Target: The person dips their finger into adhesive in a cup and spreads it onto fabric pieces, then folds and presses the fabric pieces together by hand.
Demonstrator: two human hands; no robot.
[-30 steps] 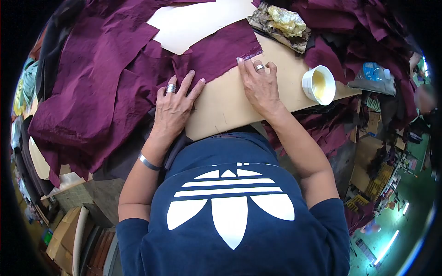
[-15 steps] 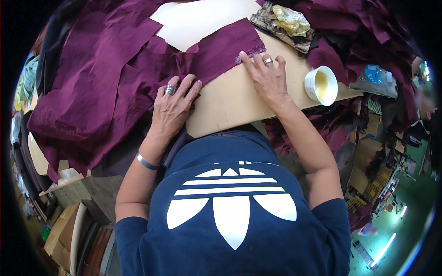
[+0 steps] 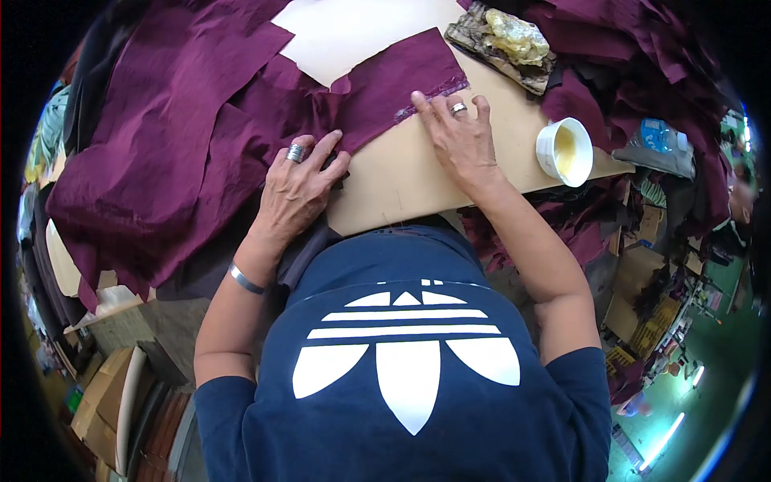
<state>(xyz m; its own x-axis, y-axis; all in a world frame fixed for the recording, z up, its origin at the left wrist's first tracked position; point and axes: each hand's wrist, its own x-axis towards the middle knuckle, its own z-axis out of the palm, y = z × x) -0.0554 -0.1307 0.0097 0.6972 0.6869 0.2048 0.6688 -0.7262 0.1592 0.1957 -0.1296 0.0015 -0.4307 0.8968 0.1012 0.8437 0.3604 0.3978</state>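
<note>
Maroon fabric (image 3: 385, 88) lies across a tan board (image 3: 401, 177), and a whitish, wet-looking strip runs along its right edge. My left hand (image 3: 297, 189) rests on the fabric's lower edge with its fingers apart and slightly bent. My right hand (image 3: 462, 140) touches the whitish strip with an extended fingertip; its other fingers are apart and curled, and nothing shows in them. Right of that hand stands a white cup (image 3: 564, 153) with pale yellow contents.
A yellowish translucent lump (image 3: 518, 38) sits on a stained, dark piece at the board's far edge. More maroon cloth, a plastic bottle (image 3: 662, 136) and a blurred person (image 3: 740, 201) are at the right. Cardboard (image 3: 100, 402) stands low at the left.
My right hand moved right, then its fingertip shifted back left along the strip, uncovering more of it. My left hand's fingers bent slightly and the hand shifted a little left.
</note>
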